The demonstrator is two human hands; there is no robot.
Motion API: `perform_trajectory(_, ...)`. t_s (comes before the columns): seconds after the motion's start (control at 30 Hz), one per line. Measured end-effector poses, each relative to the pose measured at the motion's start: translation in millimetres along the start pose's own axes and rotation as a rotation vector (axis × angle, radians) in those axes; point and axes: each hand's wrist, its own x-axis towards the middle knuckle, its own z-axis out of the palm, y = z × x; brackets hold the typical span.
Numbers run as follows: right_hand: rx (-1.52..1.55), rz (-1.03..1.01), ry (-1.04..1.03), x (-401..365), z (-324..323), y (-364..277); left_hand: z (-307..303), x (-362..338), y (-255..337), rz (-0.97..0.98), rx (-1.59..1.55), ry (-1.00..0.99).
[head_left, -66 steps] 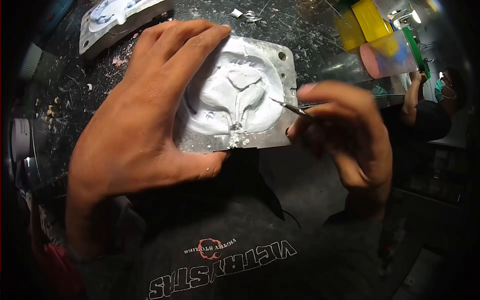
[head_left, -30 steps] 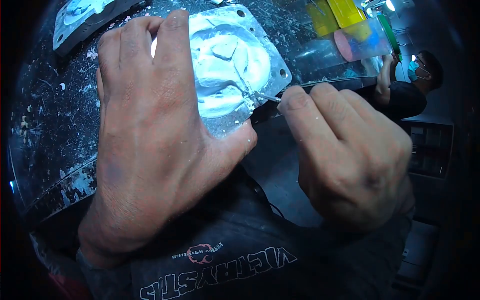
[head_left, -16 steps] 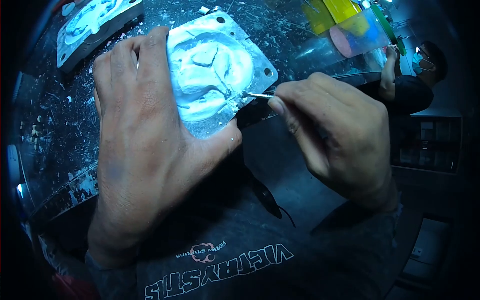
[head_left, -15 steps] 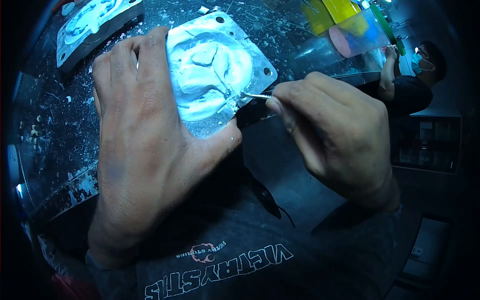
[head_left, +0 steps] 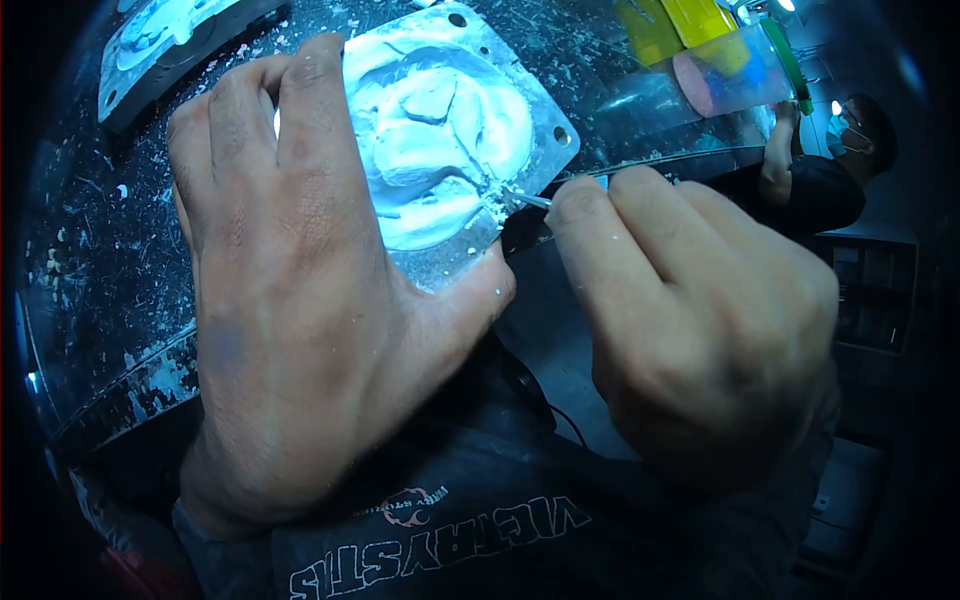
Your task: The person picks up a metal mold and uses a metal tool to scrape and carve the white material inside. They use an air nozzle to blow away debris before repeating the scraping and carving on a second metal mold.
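A metal mold plate with corner holes holds a white, plaster-like relief in its hollow. My left hand grips the plate, its fingers along the left edge and its thumb at the lower edge. Pinched in my right hand is a thin metal tool, most of it hidden by the fingers. The tool's tip touches the lower right rim of the relief, where white crumbs lie.
Another metal mold with white material lies at the upper left of the scratched dark table. At the upper right are a clear jar with a green lid and a yellow container. A masked person is beyond.
My right hand has turned more knuckles-up and moved down and right. The plate and my left hand appear slightly farther right, and more crumbs show at the tool tip.
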Motion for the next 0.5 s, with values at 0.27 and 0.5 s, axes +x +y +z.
perform_trajectory(0.27, 0.534, 0.118, 0.204, -15, 47, 10, -5, 1, -6, 0.05, -0.024, -0.045)
perform_trajectory(0.5, 0.881, 0.137, 0.23, -15, 61, 33, -6, 4, -10, 0.039, -0.051, -0.05)
